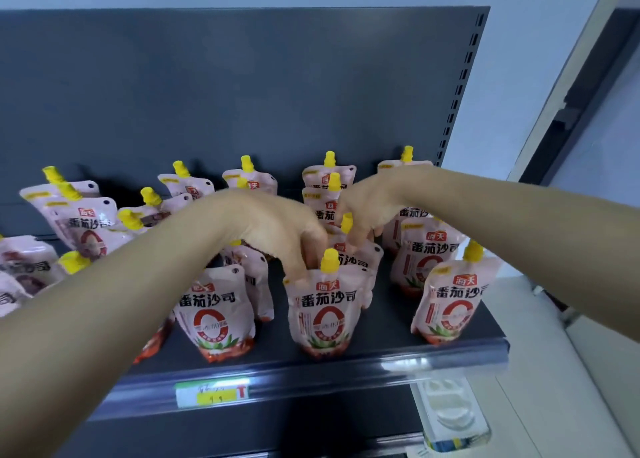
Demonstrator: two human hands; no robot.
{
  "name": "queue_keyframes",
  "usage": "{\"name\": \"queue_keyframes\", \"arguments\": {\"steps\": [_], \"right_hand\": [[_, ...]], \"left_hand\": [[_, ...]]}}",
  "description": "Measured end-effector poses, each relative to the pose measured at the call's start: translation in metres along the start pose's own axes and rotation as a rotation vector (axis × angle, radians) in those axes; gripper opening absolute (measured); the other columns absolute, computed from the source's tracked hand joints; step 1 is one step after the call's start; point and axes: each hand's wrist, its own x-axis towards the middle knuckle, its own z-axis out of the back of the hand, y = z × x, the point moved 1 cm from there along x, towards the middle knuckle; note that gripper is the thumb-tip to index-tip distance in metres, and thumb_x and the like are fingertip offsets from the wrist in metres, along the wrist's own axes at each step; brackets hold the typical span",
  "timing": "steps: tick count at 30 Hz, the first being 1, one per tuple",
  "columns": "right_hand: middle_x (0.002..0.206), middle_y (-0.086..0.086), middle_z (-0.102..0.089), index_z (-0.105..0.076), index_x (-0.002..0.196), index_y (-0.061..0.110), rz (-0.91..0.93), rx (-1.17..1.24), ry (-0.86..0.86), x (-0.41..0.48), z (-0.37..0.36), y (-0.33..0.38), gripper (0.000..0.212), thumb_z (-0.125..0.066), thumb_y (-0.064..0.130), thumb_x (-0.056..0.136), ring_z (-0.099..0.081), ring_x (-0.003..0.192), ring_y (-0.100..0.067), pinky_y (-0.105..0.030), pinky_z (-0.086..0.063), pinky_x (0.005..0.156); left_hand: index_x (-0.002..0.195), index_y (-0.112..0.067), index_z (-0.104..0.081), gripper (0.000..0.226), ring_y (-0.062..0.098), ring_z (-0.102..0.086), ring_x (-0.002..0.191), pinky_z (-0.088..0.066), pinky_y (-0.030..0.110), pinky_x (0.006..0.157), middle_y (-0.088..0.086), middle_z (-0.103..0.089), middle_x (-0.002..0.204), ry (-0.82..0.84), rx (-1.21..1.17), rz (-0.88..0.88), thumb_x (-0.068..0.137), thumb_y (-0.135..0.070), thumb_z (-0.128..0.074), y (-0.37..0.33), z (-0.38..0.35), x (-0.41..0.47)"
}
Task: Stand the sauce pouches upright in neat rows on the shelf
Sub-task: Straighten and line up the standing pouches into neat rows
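Several pink sauce pouches with yellow caps stand on a dark shelf (398, 357). My left hand (277, 229) reaches over the middle and pinches the top left corner of the front centre pouch (325, 315), which stands upright near the shelf's front edge. My right hand (374, 204) comes in from the right and curls its fingers round the top of the pouch just behind it (356, 260), next to its yellow cap. Pouches at the left (86, 229) lean to the left. Those at the right (450, 301) stand upright.
A dark back panel (242, 94) rises behind the pouches, with a slotted upright at its right. A green and yellow price tag (211, 393) sits on the shelf's front rail. A clear plastic container (450, 412) stands below at the right, beside a pale wall.
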Motion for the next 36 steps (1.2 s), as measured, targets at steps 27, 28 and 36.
{"name": "queue_keyframes", "arguments": {"steps": [27, 28, 36], "right_hand": [[0.078, -0.006, -0.059, -0.052, 0.073, 0.03, 0.066, -0.084, -0.171, -0.001, -0.002, 0.007, 0.024, -0.068, 0.014, 0.081, -0.057, 0.071, -0.022, -0.033, -0.048, 0.067], [0.07, -0.002, -0.054, -0.05, 0.07, 0.027, 0.053, -0.075, -0.162, -0.002, -0.002, 0.005, 0.026, -0.067, 0.011, 0.081, -0.053, 0.062, -0.018, -0.029, -0.045, 0.061], [0.062, 0.002, -0.044, -0.044, 0.065, 0.019, 0.044, -0.064, -0.185, -0.006, -0.001, 0.001, 0.032, -0.066, 0.009, 0.085, -0.044, 0.054, -0.012, -0.021, -0.035, 0.05]], "left_hand": [[0.092, 0.0, -0.072, 0.019, -0.001, -0.06, 0.069, -0.052, 0.027, 0.076, 0.004, -0.071, 0.088, -0.459, -0.104, -0.066, 0.083, -0.015, -0.066, -0.024, -0.05, 0.001], [0.091, 0.001, -0.072, 0.019, 0.003, -0.06, 0.068, -0.051, 0.028, 0.075, 0.012, -0.071, 0.091, -0.466, -0.11, -0.064, 0.083, -0.015, -0.066, -0.024, -0.051, 0.003], [0.095, -0.003, -0.073, 0.018, 0.027, -0.068, 0.093, -0.058, 0.041, 0.079, 0.015, -0.072, 0.101, -0.406, -0.155, -0.038, 0.084, -0.015, -0.066, -0.024, -0.052, 0.005]]}}
